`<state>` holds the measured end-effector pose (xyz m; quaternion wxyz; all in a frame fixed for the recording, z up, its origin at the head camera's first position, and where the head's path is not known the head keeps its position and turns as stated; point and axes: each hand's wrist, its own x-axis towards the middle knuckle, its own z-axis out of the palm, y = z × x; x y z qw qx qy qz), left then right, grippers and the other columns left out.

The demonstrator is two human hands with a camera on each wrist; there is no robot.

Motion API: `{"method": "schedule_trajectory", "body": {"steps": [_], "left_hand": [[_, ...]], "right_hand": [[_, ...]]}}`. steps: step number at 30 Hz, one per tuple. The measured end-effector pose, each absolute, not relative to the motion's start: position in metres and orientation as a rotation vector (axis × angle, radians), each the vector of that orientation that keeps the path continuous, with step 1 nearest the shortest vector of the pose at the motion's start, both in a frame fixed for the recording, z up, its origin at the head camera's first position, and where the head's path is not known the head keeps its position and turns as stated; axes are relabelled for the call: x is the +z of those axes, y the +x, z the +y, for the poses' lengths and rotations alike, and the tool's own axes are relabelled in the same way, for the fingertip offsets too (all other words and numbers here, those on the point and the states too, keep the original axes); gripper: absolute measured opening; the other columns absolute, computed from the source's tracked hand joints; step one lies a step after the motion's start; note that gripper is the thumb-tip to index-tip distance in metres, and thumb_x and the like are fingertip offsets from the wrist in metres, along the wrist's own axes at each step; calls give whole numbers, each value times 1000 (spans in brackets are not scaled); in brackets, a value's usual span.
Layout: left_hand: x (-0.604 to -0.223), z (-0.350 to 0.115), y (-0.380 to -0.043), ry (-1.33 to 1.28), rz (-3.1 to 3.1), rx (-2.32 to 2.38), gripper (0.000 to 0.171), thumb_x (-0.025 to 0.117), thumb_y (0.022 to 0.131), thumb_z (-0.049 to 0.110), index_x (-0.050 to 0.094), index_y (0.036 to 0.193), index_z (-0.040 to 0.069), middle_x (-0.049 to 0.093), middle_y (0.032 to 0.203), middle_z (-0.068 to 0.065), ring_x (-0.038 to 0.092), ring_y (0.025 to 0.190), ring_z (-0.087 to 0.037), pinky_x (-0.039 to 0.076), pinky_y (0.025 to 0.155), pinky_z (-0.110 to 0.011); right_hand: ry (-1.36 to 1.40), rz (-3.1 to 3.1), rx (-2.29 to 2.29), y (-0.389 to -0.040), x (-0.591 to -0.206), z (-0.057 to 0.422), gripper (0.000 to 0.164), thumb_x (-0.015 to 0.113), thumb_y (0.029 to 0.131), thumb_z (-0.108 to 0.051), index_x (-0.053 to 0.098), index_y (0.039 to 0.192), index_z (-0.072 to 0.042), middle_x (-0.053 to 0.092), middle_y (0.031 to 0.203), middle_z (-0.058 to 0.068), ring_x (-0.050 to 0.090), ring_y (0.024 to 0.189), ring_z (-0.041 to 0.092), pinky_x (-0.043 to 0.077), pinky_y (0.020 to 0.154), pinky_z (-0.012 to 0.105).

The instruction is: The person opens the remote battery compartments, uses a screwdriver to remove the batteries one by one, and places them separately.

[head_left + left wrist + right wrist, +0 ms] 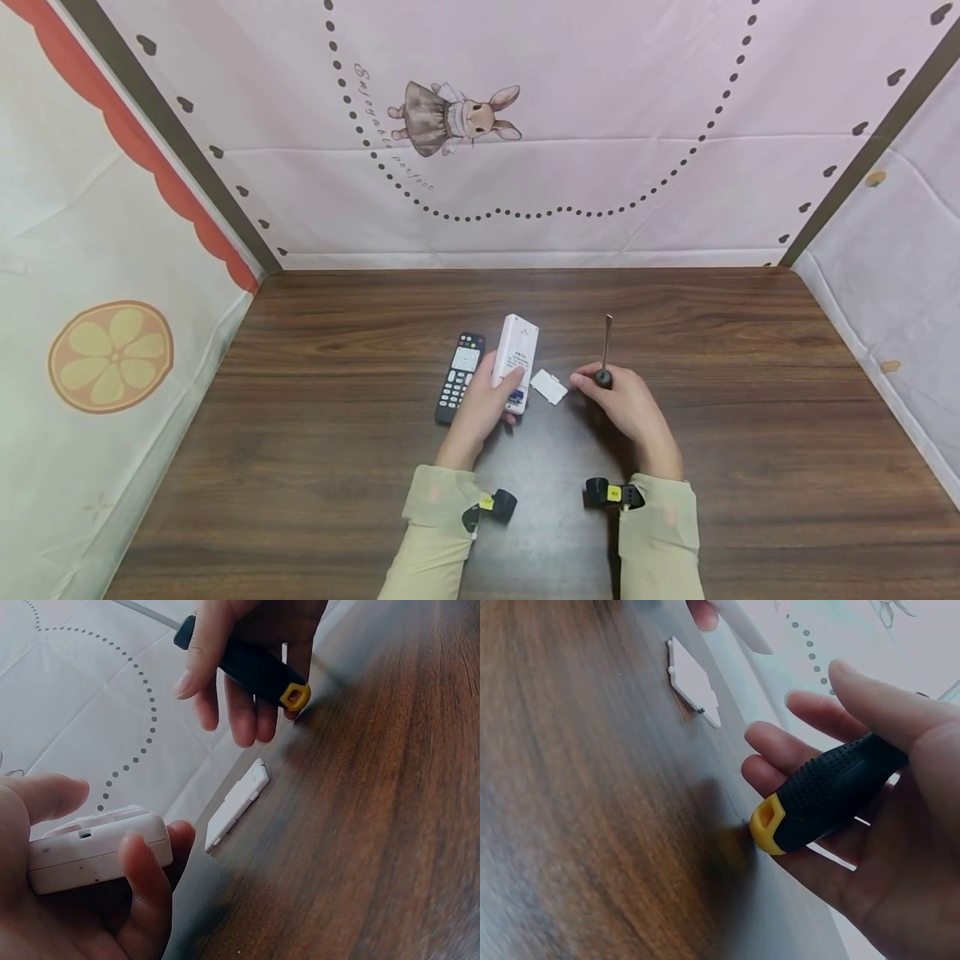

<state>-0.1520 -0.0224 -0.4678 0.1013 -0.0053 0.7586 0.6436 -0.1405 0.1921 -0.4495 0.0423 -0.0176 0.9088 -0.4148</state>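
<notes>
Left hand (478,406) is gripping the white remote control (520,343) in its fingers, back upward, likely keeping the uncovered battery bay (517,395) reachable. Right hand (632,406) is holding the screwdriver (821,787) between thumb and fingers, tip pointing away. Battery cover (549,387) is lying on the desk (750,400) between both hands' fingers (black remote control (452,385) sitting beside the left ones, partly hidden).
</notes>
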Motion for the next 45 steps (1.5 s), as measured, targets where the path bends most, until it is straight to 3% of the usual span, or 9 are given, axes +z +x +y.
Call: {"method": "schedule_trajectory", "body": {"steps": [26,31,37,45], "left_hand": [[-466,-22,-151,-4,2251,1886,52,55,91,37,37,136,18,63,92,-12,60,60,-15,50,42,-30],[-466,-22,-152,-14,2241,1870,54,55,91,36,35,138,18,63,96,-14,59,61,-15,51,45,-35],[-454,-22,-148,-13,2243,1859,51,54,93,28,36,137,10,62,95,-19,58,59,-16,52,49,-45],[-462,-21,-149,-3,2263,1883,51,54,92,35,37,136,15,62,91,-12,58,56,-15,50,43,-33]], "right_hand": [[-74,2786,-1261,-140,-449,192,26,59,88,-40,68,102,-20,68,99,-1,58,89,17,46,81,37],[-80,2793,-1259,-140,-450,192,25,59,88,-38,69,101,-20,68,99,-1,59,89,17,46,82,38],[-76,2786,-1267,-139,-449,191,24,60,88,-38,69,102,-20,68,99,-1,58,88,17,46,81,37],[-81,2794,-1248,-139,-449,191,24,59,88,-37,68,103,-20,68,100,-1,59,90,17,46,82,38]]}}
